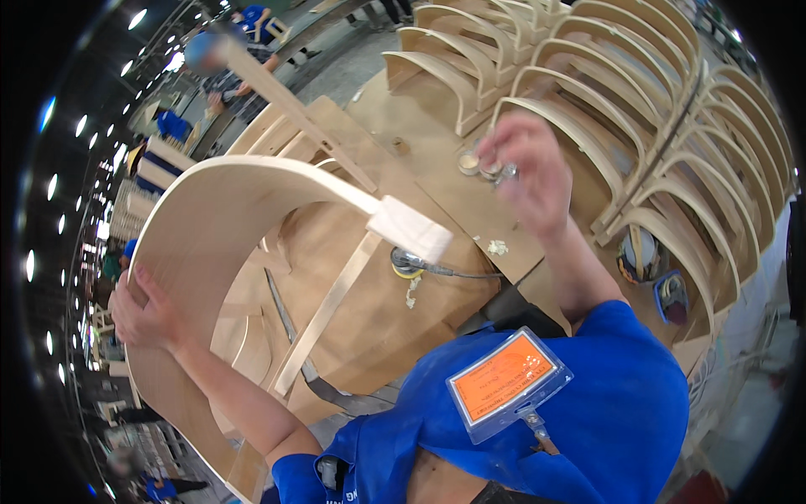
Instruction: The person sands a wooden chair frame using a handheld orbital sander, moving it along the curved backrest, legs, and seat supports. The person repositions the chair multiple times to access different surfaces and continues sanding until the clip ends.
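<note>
A large curved wooden chair frame [227, 189] of bent, pale plywood stands in front of me on the left. My left hand [147, 315] grips its left edge, fingers wrapped over the rim. A squared wooden block end [411, 228] finishes the frame's upper right arm, and a straight wooden strip [332, 311] runs below it. My right hand [533, 172] is raised over the table at the right, blurred, its fingers curled around a small shiny thing [505, 175] that I cannot make out. Small round tins or rolls [469, 163] lie beside those fingers.
A corded sander [408, 262] lies on the brown-covered table [437, 315], near wood-coloured scraps [497, 247]. Several curved frames [588, 109] stand in rows at the right. Further objects [642, 256] sit inside one. Across the table, a person [243, 88] is near an upright wooden post [281, 101].
</note>
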A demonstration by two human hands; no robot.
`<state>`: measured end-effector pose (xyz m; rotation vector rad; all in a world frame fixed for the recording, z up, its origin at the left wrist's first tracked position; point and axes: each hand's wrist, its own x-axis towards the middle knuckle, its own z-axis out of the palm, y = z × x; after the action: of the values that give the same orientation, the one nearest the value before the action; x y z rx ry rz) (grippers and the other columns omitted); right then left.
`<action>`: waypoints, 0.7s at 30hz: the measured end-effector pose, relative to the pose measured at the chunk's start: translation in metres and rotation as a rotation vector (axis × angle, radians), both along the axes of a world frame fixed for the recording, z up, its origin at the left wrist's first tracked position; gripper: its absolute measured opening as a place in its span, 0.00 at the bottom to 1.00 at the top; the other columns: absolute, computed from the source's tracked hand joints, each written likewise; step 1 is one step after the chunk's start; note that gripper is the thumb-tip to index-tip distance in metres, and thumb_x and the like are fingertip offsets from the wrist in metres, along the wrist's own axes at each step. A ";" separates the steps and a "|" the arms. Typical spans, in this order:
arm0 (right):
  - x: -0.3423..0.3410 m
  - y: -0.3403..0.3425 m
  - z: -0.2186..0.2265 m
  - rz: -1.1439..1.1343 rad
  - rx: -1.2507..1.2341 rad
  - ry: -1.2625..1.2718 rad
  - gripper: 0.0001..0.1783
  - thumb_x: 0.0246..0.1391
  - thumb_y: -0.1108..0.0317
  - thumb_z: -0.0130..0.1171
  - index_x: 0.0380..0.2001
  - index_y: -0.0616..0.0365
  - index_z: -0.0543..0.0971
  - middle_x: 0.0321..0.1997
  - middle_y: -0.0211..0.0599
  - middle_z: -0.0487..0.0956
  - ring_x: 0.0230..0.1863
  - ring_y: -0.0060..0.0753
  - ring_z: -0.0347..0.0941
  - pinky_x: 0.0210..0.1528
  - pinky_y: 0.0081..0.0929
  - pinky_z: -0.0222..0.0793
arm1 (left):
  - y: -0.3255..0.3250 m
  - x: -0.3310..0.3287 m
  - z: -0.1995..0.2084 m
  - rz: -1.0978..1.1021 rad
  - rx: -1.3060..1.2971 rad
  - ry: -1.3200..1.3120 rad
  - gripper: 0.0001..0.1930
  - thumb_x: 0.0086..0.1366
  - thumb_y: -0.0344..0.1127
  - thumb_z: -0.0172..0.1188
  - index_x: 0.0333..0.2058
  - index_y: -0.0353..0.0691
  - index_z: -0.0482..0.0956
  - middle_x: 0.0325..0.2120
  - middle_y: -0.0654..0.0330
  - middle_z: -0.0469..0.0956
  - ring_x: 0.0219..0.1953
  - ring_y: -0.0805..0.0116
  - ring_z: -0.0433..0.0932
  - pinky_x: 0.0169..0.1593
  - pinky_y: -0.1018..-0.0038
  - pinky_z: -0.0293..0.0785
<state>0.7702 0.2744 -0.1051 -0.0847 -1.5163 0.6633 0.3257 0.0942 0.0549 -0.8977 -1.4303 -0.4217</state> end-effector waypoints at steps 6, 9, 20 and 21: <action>0.049 0.123 -0.098 -0.328 -0.730 0.074 0.08 0.59 0.68 0.56 0.40 0.60 0.75 0.31 0.27 0.76 0.33 0.17 0.73 0.34 0.17 0.70 | 0.013 -0.018 0.007 -0.013 0.012 0.007 0.19 0.62 0.56 0.55 0.31 0.46 0.82 0.27 0.65 0.81 0.32 0.60 0.78 0.35 0.65 0.68; 0.065 0.165 -0.192 -0.499 -0.948 -0.123 0.08 0.58 0.67 0.56 0.37 0.59 0.77 0.29 0.26 0.77 0.27 0.16 0.72 0.28 0.16 0.69 | 0.016 -0.020 0.008 0.064 0.014 -0.037 0.20 0.63 0.55 0.54 0.31 0.45 0.82 0.28 0.63 0.81 0.32 0.59 0.78 0.36 0.65 0.68; -0.016 0.253 -0.372 -0.690 -1.195 -0.749 0.16 0.54 0.59 0.53 0.40 0.57 0.78 0.43 0.53 0.78 0.48 0.53 0.73 0.48 0.43 0.68 | 0.030 -0.019 0.008 -0.086 -0.010 -0.032 0.17 0.67 0.43 0.49 0.29 0.36 0.77 0.25 0.54 0.77 0.29 0.53 0.74 0.34 0.61 0.67; -0.022 0.265 -0.369 -0.683 -1.186 -0.965 0.14 0.55 0.62 0.51 0.41 0.58 0.78 0.44 0.53 0.78 0.50 0.54 0.72 0.49 0.43 0.68 | 0.031 -0.020 0.010 -0.090 -0.026 -0.063 0.17 0.68 0.42 0.49 0.29 0.35 0.77 0.24 0.54 0.76 0.28 0.53 0.74 0.34 0.61 0.67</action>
<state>0.7485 0.5390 -0.4743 -1.9540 -1.5761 0.9100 0.3054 0.1247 0.0650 -0.9799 -1.4595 -0.5032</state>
